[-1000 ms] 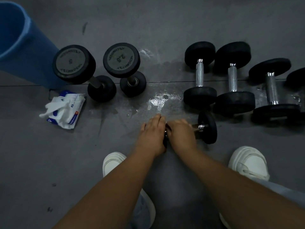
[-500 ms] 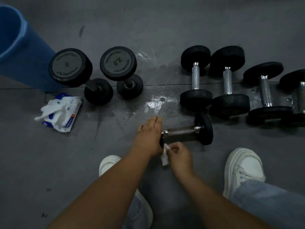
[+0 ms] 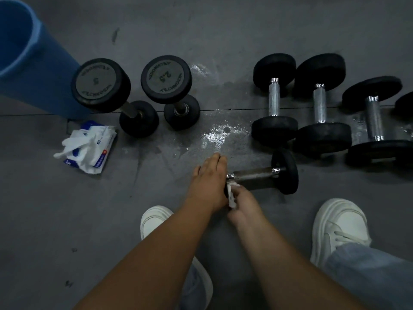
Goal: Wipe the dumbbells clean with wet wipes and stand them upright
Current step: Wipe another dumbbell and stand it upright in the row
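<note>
A small black dumbbell (image 3: 263, 174) lies on its side on the floor in front of me, chrome handle pointing left to right. My left hand (image 3: 206, 182) covers its left head, fingers laid over it. My right hand (image 3: 242, 203) pinches a white wet wipe (image 3: 231, 195) against the left end of the handle. Two dumbbells stand upright at the back left, one marked 5 (image 3: 100, 85) and one marked 2.5 (image 3: 166, 79). Several more dumbbells (image 3: 319, 104) lie flat at the right.
An open pack of wet wipes (image 3: 89, 146) lies on the floor at the left. A blue bin (image 3: 29, 63) stands at the far left. A wet patch (image 3: 214, 137) glistens on the grey floor. My white shoes (image 3: 337, 227) flank my arms.
My right hand slid off the middle of the handle, leaving it bare, and now holds the wipe at its left end. The left hand stayed on the left head.
</note>
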The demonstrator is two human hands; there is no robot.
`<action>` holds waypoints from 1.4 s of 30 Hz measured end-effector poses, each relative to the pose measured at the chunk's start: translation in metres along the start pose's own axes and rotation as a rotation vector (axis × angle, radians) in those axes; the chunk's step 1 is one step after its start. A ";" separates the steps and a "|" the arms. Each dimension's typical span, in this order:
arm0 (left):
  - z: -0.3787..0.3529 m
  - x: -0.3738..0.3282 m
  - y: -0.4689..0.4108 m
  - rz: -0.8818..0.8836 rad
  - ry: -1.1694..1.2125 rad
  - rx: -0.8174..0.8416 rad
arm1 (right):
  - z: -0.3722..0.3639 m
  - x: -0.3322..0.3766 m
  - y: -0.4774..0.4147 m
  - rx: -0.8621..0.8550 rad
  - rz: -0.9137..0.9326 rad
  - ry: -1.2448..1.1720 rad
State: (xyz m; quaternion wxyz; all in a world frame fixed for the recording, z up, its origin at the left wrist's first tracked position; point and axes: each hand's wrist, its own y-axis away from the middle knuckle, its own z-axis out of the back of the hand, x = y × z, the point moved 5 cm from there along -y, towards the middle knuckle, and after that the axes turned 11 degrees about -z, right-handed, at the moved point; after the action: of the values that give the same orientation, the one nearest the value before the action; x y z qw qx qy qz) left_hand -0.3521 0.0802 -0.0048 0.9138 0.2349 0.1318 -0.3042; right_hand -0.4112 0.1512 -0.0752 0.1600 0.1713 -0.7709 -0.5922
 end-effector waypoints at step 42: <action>-0.002 0.003 -0.001 0.020 -0.035 0.063 | -0.028 0.052 0.047 -0.530 1.201 2.166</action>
State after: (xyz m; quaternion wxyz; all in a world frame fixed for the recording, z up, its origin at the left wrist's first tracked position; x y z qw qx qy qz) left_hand -0.3510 0.0791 -0.0080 0.9110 0.2597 0.1036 -0.3033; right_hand -0.4488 0.1144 -0.0202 0.9791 0.1536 -0.0598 -0.1193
